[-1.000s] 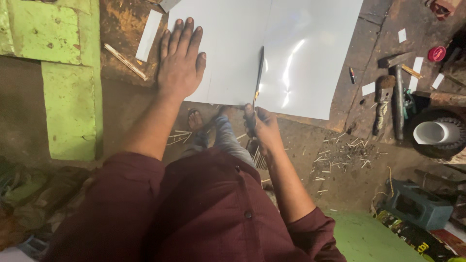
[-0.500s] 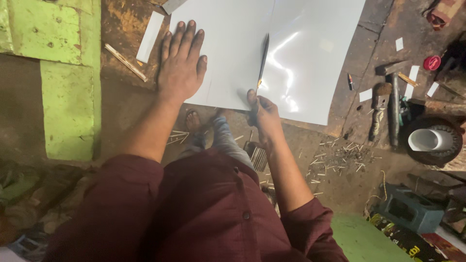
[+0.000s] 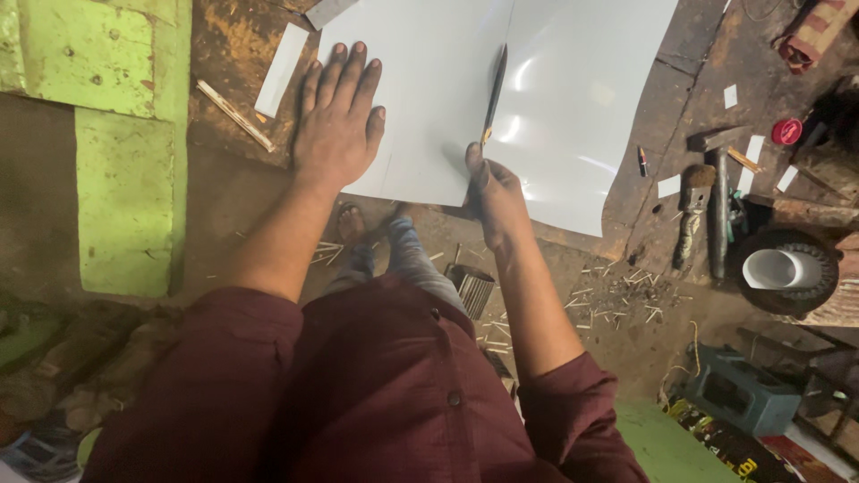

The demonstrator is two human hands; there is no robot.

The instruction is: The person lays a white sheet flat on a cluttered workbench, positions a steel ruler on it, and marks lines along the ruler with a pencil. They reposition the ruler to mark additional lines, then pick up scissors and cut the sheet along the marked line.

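Centrally, the right hand (image 3: 494,192) is seen closed around the handle of a pair of shears (image 3: 493,94), whose dark blades are laid up the middle of a white sheet (image 3: 573,98) spread on the worn workbench (image 3: 233,54). The left hand (image 3: 338,121) is pressed flat, fingers (image 3: 349,72) fully spread, on the sheet's left edge. White offcut strips (image 3: 279,58) are lodged just beside that hand. To the right, a hammer (image 3: 718,201), a brush (image 3: 691,210) and a red cap (image 3: 786,131) are kept. A round black container (image 3: 819,277) holding a white rolled sheet (image 3: 777,268) is placed lower right.
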